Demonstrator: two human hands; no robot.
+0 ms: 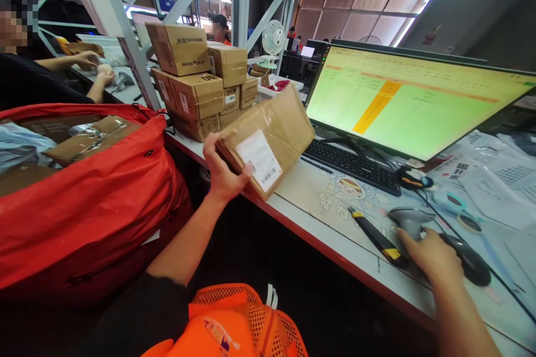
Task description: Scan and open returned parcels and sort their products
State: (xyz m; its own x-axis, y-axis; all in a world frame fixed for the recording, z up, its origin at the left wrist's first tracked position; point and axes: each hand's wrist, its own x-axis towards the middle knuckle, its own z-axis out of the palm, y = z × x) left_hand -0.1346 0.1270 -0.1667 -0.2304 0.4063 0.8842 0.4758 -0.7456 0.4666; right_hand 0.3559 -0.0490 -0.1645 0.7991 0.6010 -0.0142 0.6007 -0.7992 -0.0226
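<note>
My left hand point(226, 175) grips the near left end of a brown cardboard box point(288, 128), which is tilted over the desk edge. A white shipping label point(260, 160) with a barcode faces me, and my thumb lies at its edge. On the right, my right hand point(433, 254) is closed around the handle of a grey barcode scanner point(412, 217) at the desk surface. Just left of that hand lies a black and yellow utility knife point(379, 237). A black computer mouse point(467, 259) sits close on its other side.
Stacked cartons point(196, 95) stand at the desk's back left. A monitor point(419, 100) and black keyboard point(352, 164) occupy the back. Tape rolls point(450, 201) and plastic bags point(498, 178) lie right. A red sack point(96, 201) of parcels stands left, beside a co-worker point(37, 78).
</note>
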